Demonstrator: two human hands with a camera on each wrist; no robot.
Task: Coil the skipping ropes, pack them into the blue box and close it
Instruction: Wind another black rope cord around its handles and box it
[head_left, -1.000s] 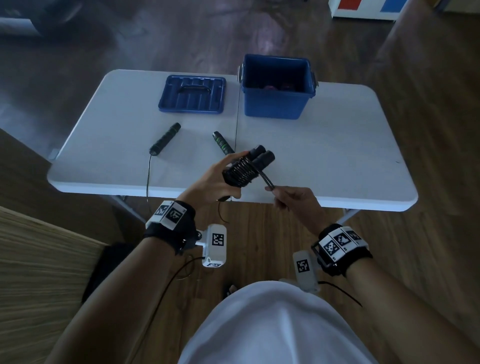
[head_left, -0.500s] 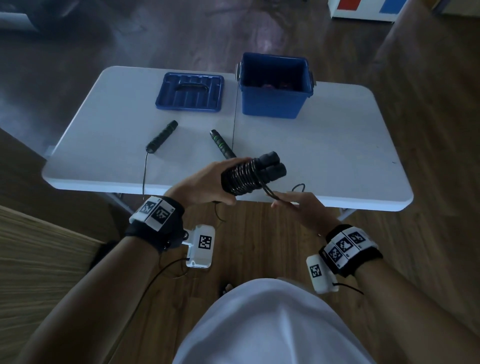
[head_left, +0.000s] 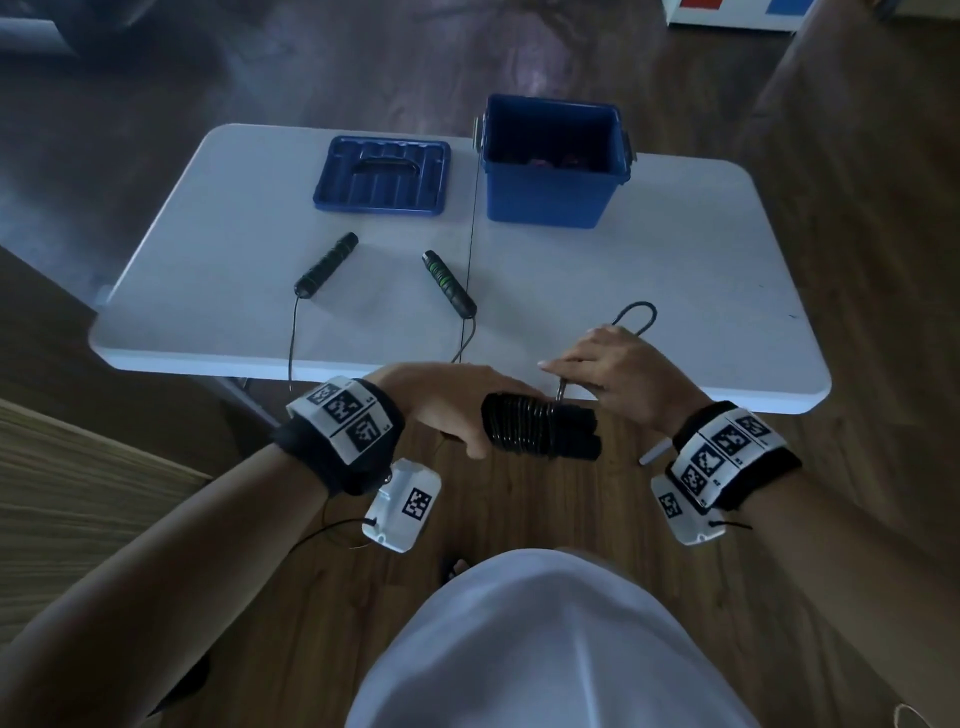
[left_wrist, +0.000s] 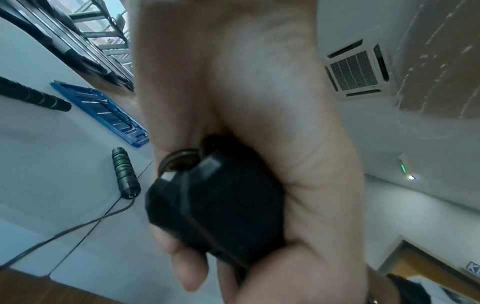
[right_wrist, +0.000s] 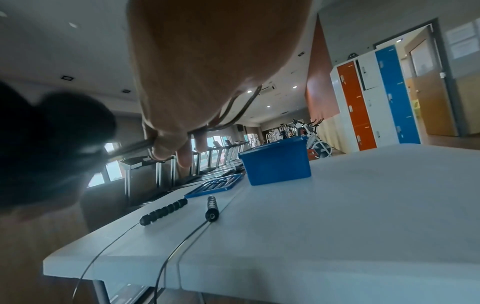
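Fingers of the left hand wrap a coiled skipping rope near the table edge; the right hand pinches its loose loop. Blue box contents are unclear.

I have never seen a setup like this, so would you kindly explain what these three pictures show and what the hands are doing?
There is no machine here: a person wears one camera on the head and one on each wrist, fixed to the black straps with printed squares. The head view looks down at both hands; each wrist view looks along one hand.

On the white table stand an open blue box and, to its left, its lid lying flat. Nearer lie two black handles of a second skipping rope, whose cords hang over the table's edge.

The left hand grips a coiled rope bundle, the cord wound round its two handles. The right hand pinches the cord's loose end, which sticks up as a loop, probably to tuck it in.
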